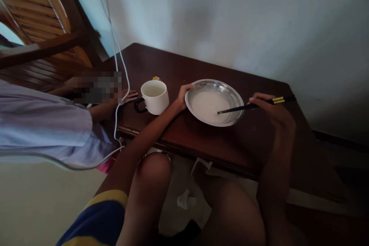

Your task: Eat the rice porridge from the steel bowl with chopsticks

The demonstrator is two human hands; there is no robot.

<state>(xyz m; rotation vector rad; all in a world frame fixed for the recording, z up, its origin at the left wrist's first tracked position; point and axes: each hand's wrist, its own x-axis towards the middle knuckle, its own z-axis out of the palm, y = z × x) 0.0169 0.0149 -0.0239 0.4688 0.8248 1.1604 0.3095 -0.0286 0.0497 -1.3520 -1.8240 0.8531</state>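
Note:
A shallow metal bowl (pixel 233 94) of white porridge sits on the dark wooden table (pixel 178 65). My left hand (pixel 183 96) grips the bowl's left rim, fingers curled over the edge. My right hand (pixel 271 108) is closed round a pair of black chopsticks (pixel 253 105) with yellow bands, their tips resting in the porridge. A white mug (pixel 155 97) with a black handle stands just left of my left hand.
Another person in a pale shirt (pixel 43 123) sits at the left, a hand (pixel 129 95) resting on the table beside the mug. A white cable (pixel 118 65) hangs down the wall and across them. A wooden chair (pixel 43 38) stands behind. Crumpled paper (pixel 186 200) lies on the floor.

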